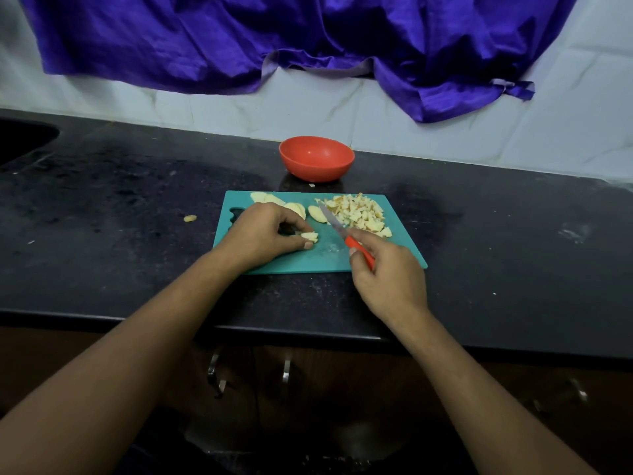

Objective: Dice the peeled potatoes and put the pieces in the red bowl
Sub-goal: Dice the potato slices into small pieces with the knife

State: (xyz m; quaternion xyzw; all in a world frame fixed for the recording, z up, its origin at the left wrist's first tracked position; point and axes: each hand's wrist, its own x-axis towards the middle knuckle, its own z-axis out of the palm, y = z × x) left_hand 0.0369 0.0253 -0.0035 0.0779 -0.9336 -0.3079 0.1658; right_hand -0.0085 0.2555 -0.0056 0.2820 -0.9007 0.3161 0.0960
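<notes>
On the teal cutting board (pixel 308 258), my left hand (pixel 263 234) pinches a small stack of potato strips (pixel 310 236) between fingers and thumb. My right hand (pixel 383 272) grips a knife (pixel 337 226) by its red handle, blade tip raised and pointing toward the far left. A heap of diced potato pieces (pixel 358 212) lies on the board's far right. Potato slices (pixel 274 201) lie at the far left of the board, and one more slice (pixel 317 214) sits beside the blade. The red bowl (pixel 317 159) stands beyond the board; it looks to hold nothing.
The black counter (pixel 120 207) holds a stray potato bit (pixel 190 218) left of the board. A sink (pixel 20 138) opens at the far left. White tiled wall and a hanging purple cloth (pixel 308 42) lie behind. Cabinet handles (pixel 286 370) sit below the counter edge.
</notes>
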